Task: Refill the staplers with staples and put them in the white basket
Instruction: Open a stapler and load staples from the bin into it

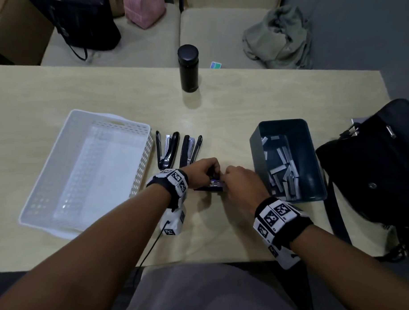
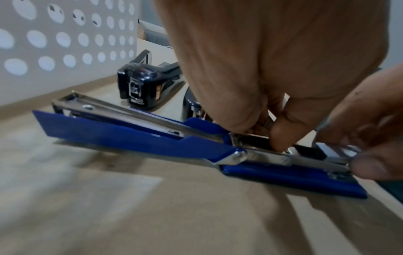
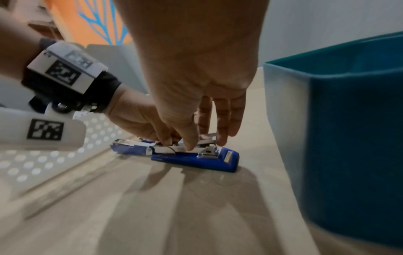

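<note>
Blue plastic-and-metal stapler [image 2: 135, 136] lies flipped open flat on the pale wood-grain table [image 1: 243, 102], near the front edge at its middle, btwn the white perforated plastic basket [image 1: 139, 171] on the left side and the dark teal plastic bin [image 1: 312, 155] on the right. Top arm of the stapler is swung back toward the basket; base w/ the open metal staple channel points toward the bin.

Left hand [image 2: 272, 72] is curled over the hinge end, thumb and fingertips pinching down on the metal channel. Right hand [image 3: 196, 69] pinches the channel's far end w/ thumb and fingers; a small silvery strip of staples [image 2: 327, 150] sits in the channel under those fingers.

Bin holds loose grey staple strips [image 1: 283, 170]. Two black staplers [image 1: 175, 149], both opened out, lie side by side just behind the hands, right beside the basket's right wall. Basket holds no staplers.

Black cylindrical flask [image 1: 188, 68] stands upright near the table's far edge, centre. Black bag [image 1: 380, 172] sits at the right edge.
</note>
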The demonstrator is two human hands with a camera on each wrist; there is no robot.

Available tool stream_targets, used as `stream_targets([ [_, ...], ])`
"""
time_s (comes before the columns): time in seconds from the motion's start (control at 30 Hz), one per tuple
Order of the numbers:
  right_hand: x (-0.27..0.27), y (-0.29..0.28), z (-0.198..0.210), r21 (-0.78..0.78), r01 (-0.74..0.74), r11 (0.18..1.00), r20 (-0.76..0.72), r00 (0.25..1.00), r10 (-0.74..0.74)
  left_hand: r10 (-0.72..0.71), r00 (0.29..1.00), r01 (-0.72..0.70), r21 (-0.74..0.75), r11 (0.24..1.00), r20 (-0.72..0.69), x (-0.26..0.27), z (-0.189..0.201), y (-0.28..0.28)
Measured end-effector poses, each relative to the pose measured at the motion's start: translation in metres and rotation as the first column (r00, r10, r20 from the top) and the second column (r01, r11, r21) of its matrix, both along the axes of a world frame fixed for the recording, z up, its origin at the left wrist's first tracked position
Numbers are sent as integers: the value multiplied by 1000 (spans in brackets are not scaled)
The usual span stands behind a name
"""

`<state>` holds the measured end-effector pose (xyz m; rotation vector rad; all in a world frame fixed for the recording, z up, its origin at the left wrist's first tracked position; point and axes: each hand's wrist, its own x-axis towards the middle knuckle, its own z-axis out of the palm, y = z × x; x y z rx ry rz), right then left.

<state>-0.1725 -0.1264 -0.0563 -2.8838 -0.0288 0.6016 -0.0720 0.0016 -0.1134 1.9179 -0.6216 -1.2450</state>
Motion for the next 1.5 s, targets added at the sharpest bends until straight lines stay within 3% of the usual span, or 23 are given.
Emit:
stream_targets([
  [0.13, 1, 4, -3, -74, -81, 994, 12, 997, 82, -13, 1000, 13, -9, 1000, -10, -5, -2, -6],
  [0.27, 0, 5, -5, -72, -48, 996, -50, 998, 45, 10, 1000, -11, -50, 999, -14, -8, -4, -6],
  [0.53, 1, 10, -5, -99, -65, 993, -28, 998, 63, -28, 1000, 29, -32, 999, 13, -3, -5, -6],
  [1.23, -2, -2, -18, 42, 6, 999, 42, 999, -8, -2, 1000, 1, -65, 998, -15, -2, -6, -5],
  [1.5, 0, -7, -21, 95, 104, 990, 18, 994, -106, -17, 998, 15, 26, 1000, 59, 0, -6, -8],
])
